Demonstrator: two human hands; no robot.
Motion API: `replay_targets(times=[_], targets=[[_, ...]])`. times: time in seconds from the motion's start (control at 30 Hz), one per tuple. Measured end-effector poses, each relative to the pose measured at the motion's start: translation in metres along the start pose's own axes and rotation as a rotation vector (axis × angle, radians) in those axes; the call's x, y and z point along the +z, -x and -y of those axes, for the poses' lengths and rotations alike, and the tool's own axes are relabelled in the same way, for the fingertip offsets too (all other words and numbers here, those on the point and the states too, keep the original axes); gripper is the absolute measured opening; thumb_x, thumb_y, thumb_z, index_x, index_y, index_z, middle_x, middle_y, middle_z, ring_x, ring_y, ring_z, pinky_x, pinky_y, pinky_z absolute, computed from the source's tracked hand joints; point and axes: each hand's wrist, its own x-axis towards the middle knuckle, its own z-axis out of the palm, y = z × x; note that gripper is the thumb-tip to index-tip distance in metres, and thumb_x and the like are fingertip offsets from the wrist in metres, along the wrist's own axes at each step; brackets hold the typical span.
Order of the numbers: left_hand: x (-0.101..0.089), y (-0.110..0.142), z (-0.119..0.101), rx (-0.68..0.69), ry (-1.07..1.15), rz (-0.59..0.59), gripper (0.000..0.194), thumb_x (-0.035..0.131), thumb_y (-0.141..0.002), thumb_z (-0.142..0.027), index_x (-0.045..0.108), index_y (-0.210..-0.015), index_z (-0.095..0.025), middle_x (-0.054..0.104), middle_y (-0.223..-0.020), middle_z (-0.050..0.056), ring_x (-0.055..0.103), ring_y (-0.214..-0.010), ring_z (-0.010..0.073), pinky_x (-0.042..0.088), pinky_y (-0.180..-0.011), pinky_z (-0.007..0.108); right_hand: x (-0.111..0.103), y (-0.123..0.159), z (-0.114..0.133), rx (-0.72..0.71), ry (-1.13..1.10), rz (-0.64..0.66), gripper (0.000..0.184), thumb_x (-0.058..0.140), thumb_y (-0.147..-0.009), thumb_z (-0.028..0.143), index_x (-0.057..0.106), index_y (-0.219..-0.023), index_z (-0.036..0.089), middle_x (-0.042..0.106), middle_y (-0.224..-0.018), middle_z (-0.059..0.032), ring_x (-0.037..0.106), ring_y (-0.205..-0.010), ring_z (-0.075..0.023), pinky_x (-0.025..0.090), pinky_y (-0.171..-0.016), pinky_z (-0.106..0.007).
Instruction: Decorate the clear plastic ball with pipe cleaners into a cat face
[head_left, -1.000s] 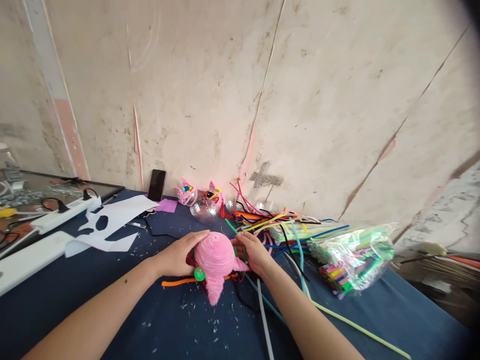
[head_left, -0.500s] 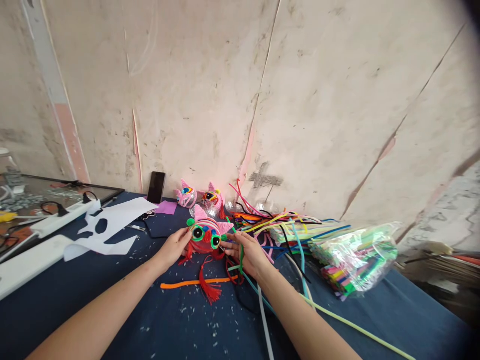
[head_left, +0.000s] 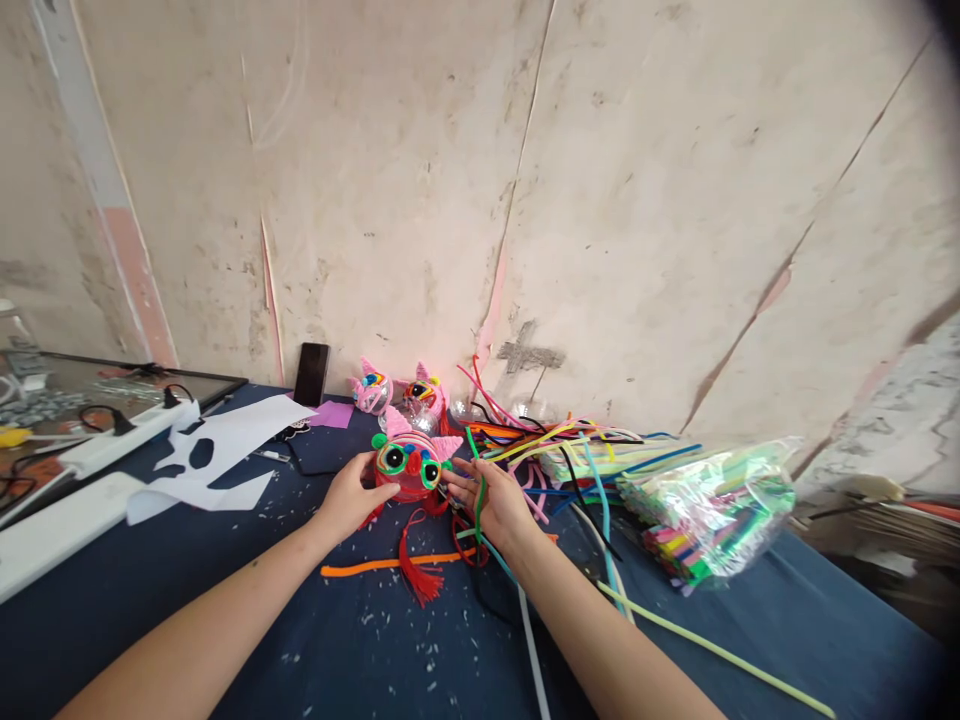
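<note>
A red animal-head ornament [head_left: 411, 483] with pink ears, green-ringed black eyes and a red nose sits in the middle, facing me. My left hand [head_left: 354, 502] grips its left side, thumb across the lower front. At its right side is my right hand [head_left: 495, 503], fingers bent, with a green pipe cleaner [head_left: 479, 512] running across them. The fingertips lie close to the ornament; contact is hard to make out. A red tassel [head_left: 421, 570] lies in front, over an orange pipe cleaner [head_left: 360, 567].
Two similar pink ornaments [head_left: 373, 390] stand by the wall. Loose pipe cleaners [head_left: 570, 440] and a clear bag of them [head_left: 720, 510] lie to the right. Cut white paper [head_left: 240, 440], a phone [head_left: 311, 373] and a power strip [head_left: 131, 437] are on the left.
The ornament has come down slightly and tipped back upright. My left thumb has shifted from its upper edge to its lower front. My right fingers have spread a little beside it.
</note>
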Motion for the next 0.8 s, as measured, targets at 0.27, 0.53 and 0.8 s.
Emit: replay_targets(times=[0.27, 0.53, 0.8], targets=[[0.007, 0.005, -0.004, -0.042, -0.023, -0.086, 0.052, 0.074, -0.063, -0.036, 0.056, -0.105, -0.012, 0.068, -0.1, 0.012, 0.066, -0.086, 0.0241, 0.052, -0.076, 0.037, 0.009, 0.006, -0.002, -0.103, 0.117, 0.101, 0.034, 0.079, -0.062, 0.038, 0.05, -0.068, 0.02, 0.069, -0.094, -0.0045, 0.07, -0.078, -0.0217, 0.054, -0.063, -0.029], [-0.003, -0.001, -0.002, 0.034, -0.135, -0.255, 0.068, 0.069, -0.066, -0.047, 0.046, -0.119, -0.013, 0.057, -0.106, 0.011, 0.059, -0.082, 0.0214, 0.049, -0.077, 0.04, 0.008, 0.009, 0.0, -0.144, 0.264, 0.121, 0.039, 0.076, -0.061, 0.048, 0.051, -0.069, 0.019, 0.068, -0.098, -0.0061, 0.067, -0.08, -0.0196, 0.052, -0.064, -0.028], [-0.015, 0.015, -0.031, 0.277, -0.17, -0.233, 0.021, 0.048, -0.085, -0.038, 0.055, -0.075, -0.02, 0.057, -0.075, 0.001, 0.055, -0.074, 0.0164, 0.044, -0.073, 0.029, 0.011, 0.012, 0.005, -0.217, 0.407, 0.128, 0.034, 0.07, -0.067, 0.049, 0.053, -0.068, 0.019, 0.064, -0.071, -0.0013, 0.056, -0.054, -0.0115, 0.041, -0.046, -0.021]])
